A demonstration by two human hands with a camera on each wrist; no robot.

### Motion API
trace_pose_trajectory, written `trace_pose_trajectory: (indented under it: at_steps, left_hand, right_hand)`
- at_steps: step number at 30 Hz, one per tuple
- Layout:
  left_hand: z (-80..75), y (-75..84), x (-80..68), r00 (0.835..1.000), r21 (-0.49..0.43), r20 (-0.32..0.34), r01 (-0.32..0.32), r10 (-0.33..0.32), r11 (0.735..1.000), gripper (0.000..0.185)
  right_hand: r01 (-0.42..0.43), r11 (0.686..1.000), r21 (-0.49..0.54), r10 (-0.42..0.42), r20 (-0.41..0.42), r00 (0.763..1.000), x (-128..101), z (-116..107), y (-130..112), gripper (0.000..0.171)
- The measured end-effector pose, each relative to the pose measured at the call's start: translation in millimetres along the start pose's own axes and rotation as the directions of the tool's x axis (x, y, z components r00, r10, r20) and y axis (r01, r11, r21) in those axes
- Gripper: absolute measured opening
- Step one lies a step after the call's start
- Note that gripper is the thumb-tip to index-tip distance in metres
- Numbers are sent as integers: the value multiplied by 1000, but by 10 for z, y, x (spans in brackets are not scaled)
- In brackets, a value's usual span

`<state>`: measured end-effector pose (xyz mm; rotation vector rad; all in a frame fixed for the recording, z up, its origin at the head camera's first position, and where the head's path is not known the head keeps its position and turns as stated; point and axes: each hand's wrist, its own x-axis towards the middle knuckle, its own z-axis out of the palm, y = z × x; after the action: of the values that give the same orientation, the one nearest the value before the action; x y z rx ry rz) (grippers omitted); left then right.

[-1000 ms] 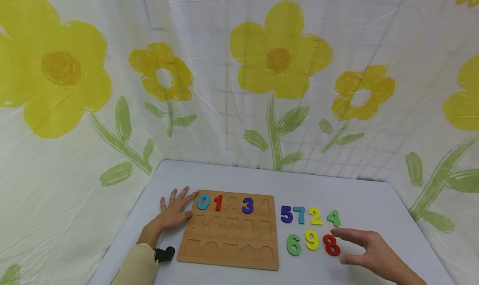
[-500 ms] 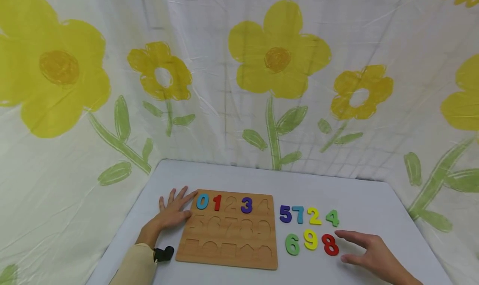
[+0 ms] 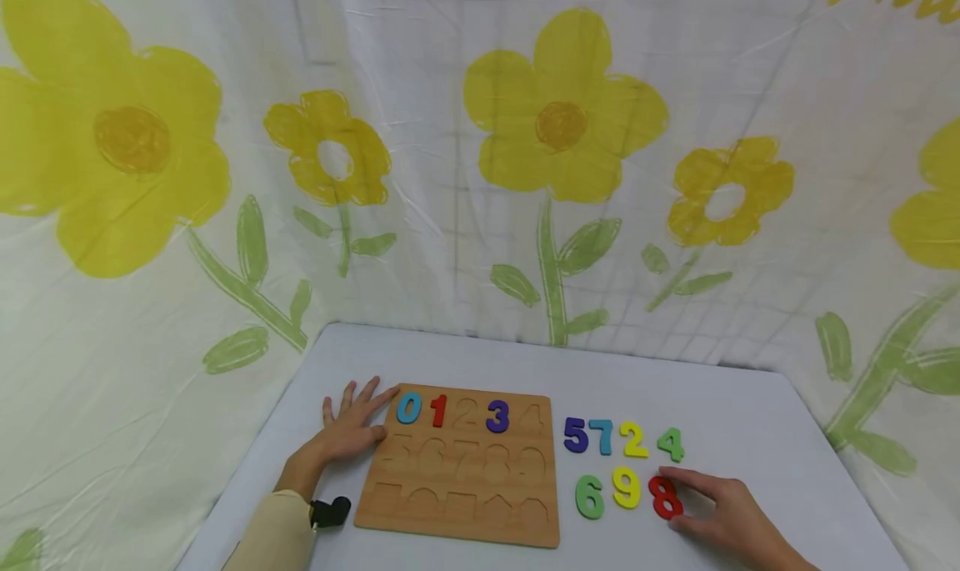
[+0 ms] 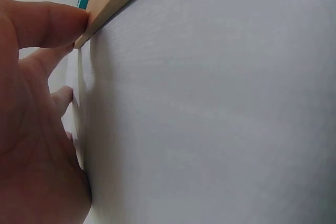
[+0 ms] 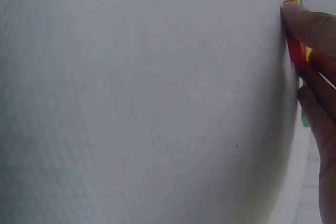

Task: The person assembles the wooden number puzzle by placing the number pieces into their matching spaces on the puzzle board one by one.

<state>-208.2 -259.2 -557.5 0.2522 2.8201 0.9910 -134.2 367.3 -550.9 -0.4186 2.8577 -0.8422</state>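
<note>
The red foam figure 8 (image 3: 664,498) lies flat on the pale grey table (image 3: 750,421), at the right end of the lower row of loose numbers, just right of the yellow foam 9 (image 3: 626,487) and the green foam 6 (image 3: 589,498). The right hand (image 3: 723,517) has reached it: the index finger lies along its upper edge and the thumb meets its lower right edge, so the fingers pinch the piece narrowly; the right wrist view shows a fingertip (image 5: 307,22) on the red edge (image 5: 295,51). The piece is not lifted.

Above it lie the purple foam 5 (image 3: 575,435), blue foam 7 (image 3: 601,436), yellow foam 2 (image 3: 633,439) and green foam 4 (image 3: 671,444), all apart from the hand.

To the left lies the wooden number puzzle board (image 3: 461,504), with a blue 0 (image 3: 408,408), red 1 (image 3: 438,410) and purple 3 (image 3: 497,415) seated in its top row. The left hand (image 3: 350,428) rests flat on the table, fingers spread wide, fingertips touching the board's upper left corner (image 4: 92,22).
</note>
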Motion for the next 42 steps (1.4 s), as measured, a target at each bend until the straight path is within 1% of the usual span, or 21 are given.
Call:
trace_pose_trajectory:
  at_steps: [2,4,9,14,17,19,23,26,28,29,31,32,34,36,39,40,42]
  left_hand:
    - [17,-11,5,1000,-7,-13,-13,13,1000,74]
    - [22,-5,7,1000,-9,-11,-13,13,1000,74]
    - [-15,67,2,999,27,36,30,-31,999,75]
    - [-30,65,-4,998,53,44,36,-39,998,75]
    - [-19,25,-4,999,42,24,23,-24,999,74]
    - [-5,-2,-1,1000,33,7,7,-7,999,74]
    - [16,-39,18,1000,29,4,1,-1,1000,73]
    - [32,-62,21,1000,15,2,-11,11,1000,73]
    - [53,-97,20,999,-1,-18,-33,33,999,72]
    - [53,-101,18,999,-3,-19,-41,40,999,72]
    - [42,-86,1,998,-17,-20,-51,51,999,72]
    - [25,-61,-12,999,-22,-15,-49,48,999,72]
    - [35,-85,-14,998,-24,-26,-63,62,998,72]
    - [6,-51,-34,998,-31,-16,-55,55,998,72]
    - [30,-100,-18,997,-19,-31,-67,66,998,71]
    - [18,-82,-19,998,-16,-23,-58,57,998,71]
    - [26,-97,-10,998,-16,-23,-58,58,998,71]
  right_hand:
    - [7,1000,-4,-8,-6,1000,-1,12,2,68]
    - [8,1000,-4,-8,-7,1000,-4,17,7,67]
    - [-4,1000,8,4,-4,1000,-3,30,24,64]
    - [22,999,23,-21,-38,999,7,64,22,62]
    - [0,999,50,2,-41,999,18,71,-5,59]
    - [-30,996,86,33,-40,999,18,66,-39,59]
    - [-61,988,145,67,-39,997,4,40,-119,58]
    - [-99,979,180,107,-34,994,-13,10,-219,60]
    - [-138,970,199,146,-24,989,-26,-13,-316,61]
    - [-162,966,203,169,-19,985,-33,-24,-374,63]
    - [-179,963,204,185,-14,983,-48,-44,-495,65]
    - [-178,963,200,185,-16,983,-52,-50,-558,65]
    - [-164,968,189,173,-33,984,-50,-52,-684,64]
    - [-142,973,182,155,-57,986,-39,-39,-805,62]
    - [-133,975,178,151,-92,984,3,4,-980,59]
    - [-128,975,182,148,-102,984,19,21,-1034,59]
    - [-108,976,188,133,-122,984,55,52,-1139,58]
